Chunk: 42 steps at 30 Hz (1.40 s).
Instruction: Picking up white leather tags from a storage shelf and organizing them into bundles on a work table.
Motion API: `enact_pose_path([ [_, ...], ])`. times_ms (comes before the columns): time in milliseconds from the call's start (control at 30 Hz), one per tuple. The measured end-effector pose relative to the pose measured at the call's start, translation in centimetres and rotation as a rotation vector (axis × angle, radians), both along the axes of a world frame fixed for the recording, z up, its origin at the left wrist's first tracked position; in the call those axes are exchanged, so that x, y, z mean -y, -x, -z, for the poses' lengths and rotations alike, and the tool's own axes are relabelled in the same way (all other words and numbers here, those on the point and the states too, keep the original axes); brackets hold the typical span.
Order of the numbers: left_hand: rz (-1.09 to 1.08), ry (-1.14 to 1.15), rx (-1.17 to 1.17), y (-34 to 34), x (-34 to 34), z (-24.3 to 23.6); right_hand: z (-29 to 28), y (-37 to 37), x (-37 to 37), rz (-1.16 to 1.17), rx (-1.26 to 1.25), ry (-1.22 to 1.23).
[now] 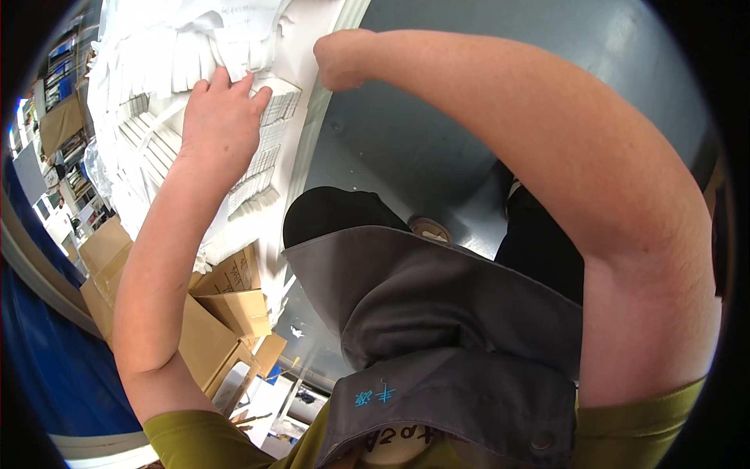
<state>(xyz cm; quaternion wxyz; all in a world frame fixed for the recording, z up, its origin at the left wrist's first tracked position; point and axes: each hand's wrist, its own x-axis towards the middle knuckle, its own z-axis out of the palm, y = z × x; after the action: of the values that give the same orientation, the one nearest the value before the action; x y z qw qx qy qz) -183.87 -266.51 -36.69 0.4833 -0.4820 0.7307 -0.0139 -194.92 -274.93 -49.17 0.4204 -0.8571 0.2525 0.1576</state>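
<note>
My left hand (224, 117) reaches over the white table with its fingers spread, the tips touching a white paper strip (232, 61) on the stacks. Around it lie bundles of white paper pieces (148, 139), some wrapped with narrow bands. More small stacks (254, 184) line the table side near my left wrist. My right hand (341, 59) is closed at the table's edge, to the right of the bundles. Its fingers are mostly turned away, so anything inside them is hidden.
Open cardboard boxes (207, 336) stand beside my left forearm. The white table edge (316, 125) runs along the grey floor (437, 133). A blue surface (55, 352) lies at the far left, below cluttered shelves (66, 66). My grey apron (445, 313) hangs over my lap.
</note>
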Motion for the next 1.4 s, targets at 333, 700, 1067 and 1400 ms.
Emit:
enact_pose_path([
  [333, 0.149, 0.099, -0.043, -1.1, -1.9, 1.4, 0.2, -0.3, 0.4, -0.052, -0.028, 0.023],
  [700, 0.068, 0.036, -0.016, -0.9, -1.5, 1.4, 1.3, -0.8, 0.2, -0.017, -0.042, 0.027],
  [1067, -0.094, -0.026, -0.063, -0.2, -0.2, 0.8, 0.9, -0.5, 0.7, -0.087, -0.037, 0.057],
  [1400, -0.104, -0.030, -0.108, -0.7, 0.0, 0.9, -0.8, -0.4, -1.7, 0.200, 0.038, -0.755],
])
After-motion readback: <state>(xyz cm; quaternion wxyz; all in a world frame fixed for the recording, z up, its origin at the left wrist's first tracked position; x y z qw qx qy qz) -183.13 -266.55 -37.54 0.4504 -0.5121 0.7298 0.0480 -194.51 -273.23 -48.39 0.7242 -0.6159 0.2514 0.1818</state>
